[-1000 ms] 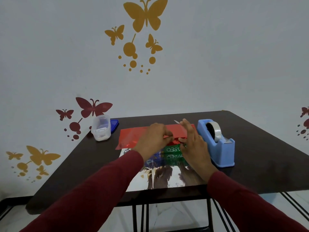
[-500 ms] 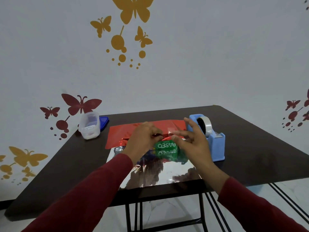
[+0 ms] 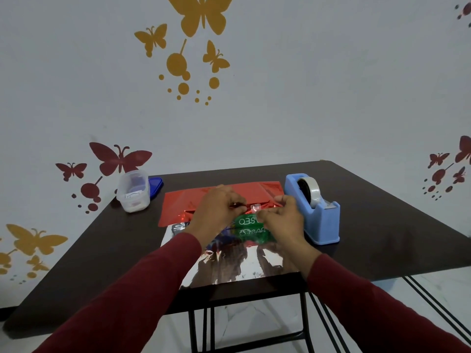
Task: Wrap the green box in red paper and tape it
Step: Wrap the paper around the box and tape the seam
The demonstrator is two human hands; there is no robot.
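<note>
The green box [image 3: 248, 221] with white lettering lies on the silver inner side of the wrapping sheet [image 3: 237, 266] near the table's front. The sheet's red far part [image 3: 193, 200] is folded over the box's far edge. My left hand [image 3: 216, 212] pinches the red paper's edge on top of the box. My right hand [image 3: 283, 220] pinches a short piece of clear tape [image 3: 255, 208] just right of the left fingertips, over that red edge. Both hands cover much of the box.
A blue tape dispenser [image 3: 314, 212] with a clear roll stands just right of my right hand. A clear plastic container [image 3: 133, 191] and its blue lid [image 3: 155, 186] sit at the far left of the dark table [image 3: 382, 225]. The wall is close behind.
My right hand has drawn in from an open spread to a pinch on the tape piece at the red paper's edge. My left hand keeps its hold on the red edge.
</note>
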